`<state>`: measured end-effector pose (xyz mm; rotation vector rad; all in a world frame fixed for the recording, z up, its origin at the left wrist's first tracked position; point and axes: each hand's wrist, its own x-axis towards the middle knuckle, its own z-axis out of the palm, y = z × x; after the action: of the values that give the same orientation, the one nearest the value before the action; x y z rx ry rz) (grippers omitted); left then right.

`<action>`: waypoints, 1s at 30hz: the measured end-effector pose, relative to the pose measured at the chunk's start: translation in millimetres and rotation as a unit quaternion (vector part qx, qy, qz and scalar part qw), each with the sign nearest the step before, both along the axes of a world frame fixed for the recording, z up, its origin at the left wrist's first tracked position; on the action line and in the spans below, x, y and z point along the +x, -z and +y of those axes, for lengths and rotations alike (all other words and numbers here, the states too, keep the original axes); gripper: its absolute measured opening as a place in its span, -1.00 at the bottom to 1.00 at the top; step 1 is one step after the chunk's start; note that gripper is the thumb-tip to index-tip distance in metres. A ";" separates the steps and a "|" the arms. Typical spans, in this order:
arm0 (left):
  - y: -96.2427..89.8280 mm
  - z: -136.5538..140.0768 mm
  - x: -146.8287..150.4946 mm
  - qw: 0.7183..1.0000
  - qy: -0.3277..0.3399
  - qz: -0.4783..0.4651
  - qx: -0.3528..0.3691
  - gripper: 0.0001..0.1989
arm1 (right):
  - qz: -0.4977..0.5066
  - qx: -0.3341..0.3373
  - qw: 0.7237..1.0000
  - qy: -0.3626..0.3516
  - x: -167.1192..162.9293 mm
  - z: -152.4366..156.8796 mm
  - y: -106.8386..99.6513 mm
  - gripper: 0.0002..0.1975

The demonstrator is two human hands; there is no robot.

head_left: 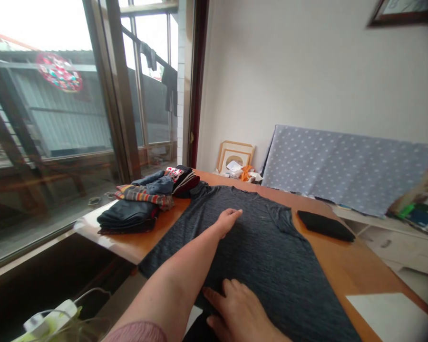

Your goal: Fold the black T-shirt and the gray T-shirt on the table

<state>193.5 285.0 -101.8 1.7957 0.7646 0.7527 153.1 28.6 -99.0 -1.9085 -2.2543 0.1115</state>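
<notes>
A dark grey heathered short-sleeved T-shirt (249, 251) lies spread over the table, with its neckline at the far side and its hem toward me. My left hand (229, 222) reaches across and rests on the upper chest of the shirt, its fingers stretched to the right. Near the hem, my right hand (242, 308) lies over the shirt's near left part with its fingers apart. Neither hand visibly lifts any cloth. Part of the near edge is hidden under my right hand and left forearm.
Folded clothes (128, 216) are piled on the table's left, beside a window. A folded black garment (325, 225) lies right of the shirt. White paper (392, 316) sits at the near right. A power strip (53, 320) with cables is at lower left; a dotted cloth (342, 166) stands behind.
</notes>
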 end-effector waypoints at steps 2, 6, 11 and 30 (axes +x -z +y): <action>-3.5 7.1 -5.2 1.000 -0.001 -0.002 -0.015 -0.31 | 0.004 -0.014 1.000 -0.004 -1.0 0.1 -7.0 -0.40; -10.2 16.9 -16.5 1.000 -0.007 0.011 -0.016 -0.27 | 0.007 -0.036 0.999 -0.007 -2.0 2.1 -17.4 -0.42; -15.7 30.7 -42.0 0.997 -0.038 0.047 0.044 -0.48 | -0.007 -0.059 0.998 -0.014 -2.2 4.1 -18.3 -0.31; -40.0 181.8 -119.2 0.923 -0.294 0.199 0.146 -0.83 | 0.270 0.095 0.950 0.129 118.4 110.9 -12.1 -0.62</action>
<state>74.3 466.8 -61.9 2.0360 1.5781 0.9327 271.6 139.5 -86.8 -1.7775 -1.5911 0.3214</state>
